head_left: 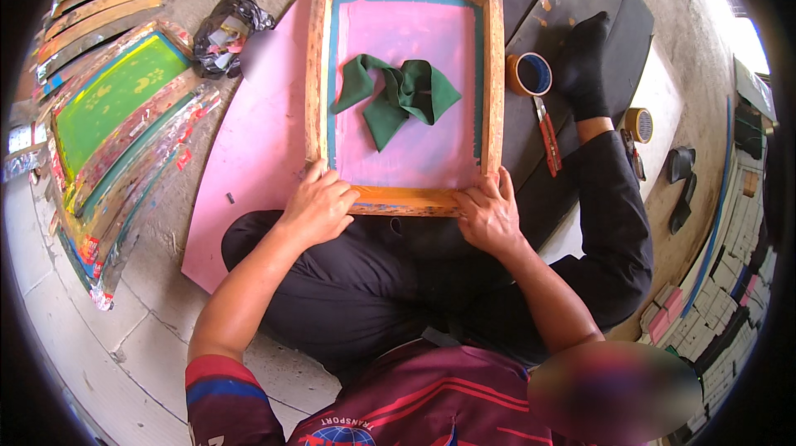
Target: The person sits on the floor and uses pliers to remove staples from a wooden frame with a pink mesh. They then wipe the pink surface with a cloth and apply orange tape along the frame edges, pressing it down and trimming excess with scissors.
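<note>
A wooden screen-printing frame (495, 65) rests before me, its near end at my lap. Stretched across it is a pale mesh (414, 156) with a teal border, through which pink shows. Brown tape (405, 198) runs along its near edge. A crumpled dark green cloth (421, 94) lies on the mesh, touched by neither hand. My left hand (319, 207) grips the near left corner, fingers curled over the wood. At the near right corner, my right hand (491, 212) is closed on the frame in the same manner. The undersides of both grips are hidden.
Right of the frame are a tape roll (516, 79), a red cutter knife (549, 141) and my black-socked foot (585, 65) on dark sheets (531, 189). A smaller tape roll (638, 125) lies farther right. Left are a black plastic bag (217, 55), a green-meshed frame (124, 102) and a pink board (249, 156).
</note>
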Motion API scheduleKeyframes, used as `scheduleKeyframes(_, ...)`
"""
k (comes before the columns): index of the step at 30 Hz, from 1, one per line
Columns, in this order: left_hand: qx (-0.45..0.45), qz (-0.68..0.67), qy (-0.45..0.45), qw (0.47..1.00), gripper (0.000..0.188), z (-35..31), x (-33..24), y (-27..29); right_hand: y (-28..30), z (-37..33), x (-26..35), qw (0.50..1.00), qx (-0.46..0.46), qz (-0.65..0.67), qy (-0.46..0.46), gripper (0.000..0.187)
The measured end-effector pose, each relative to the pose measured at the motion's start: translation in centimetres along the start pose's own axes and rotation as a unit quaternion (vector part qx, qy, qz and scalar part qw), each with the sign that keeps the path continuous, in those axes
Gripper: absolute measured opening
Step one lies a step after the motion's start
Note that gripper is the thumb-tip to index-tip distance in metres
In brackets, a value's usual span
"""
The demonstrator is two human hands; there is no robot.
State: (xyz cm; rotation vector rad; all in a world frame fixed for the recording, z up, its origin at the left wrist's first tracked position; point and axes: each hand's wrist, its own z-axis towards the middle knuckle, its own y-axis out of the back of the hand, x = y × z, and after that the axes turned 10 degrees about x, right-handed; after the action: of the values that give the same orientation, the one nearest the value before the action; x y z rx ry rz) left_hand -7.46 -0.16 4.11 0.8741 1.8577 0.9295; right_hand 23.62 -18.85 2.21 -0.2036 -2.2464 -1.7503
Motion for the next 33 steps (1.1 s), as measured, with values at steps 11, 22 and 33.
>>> scheduleKeyframes(11,0.011,-0.031,0.028,0.999,0.037,2.5,-2.9,-2.4,-2.1,2.7,3.1,0.999,-0.014,0.0,0.04,0.031)
scheduleKeyframes(22,-0.054,0.054,0.07,0.995,0.025,0.3,0.1,-2.1,0.2,0.8,-1.1,0.992,-0.068,-0.106,0.023,0.025)
scheduleKeyframes(33,-0.165,-0.052,0.041,0.984,0.034,-1.0,2.2,-1.6,2.4,-0.8,-4.2,0.991,-0.135,0.002,0.025,0.043)
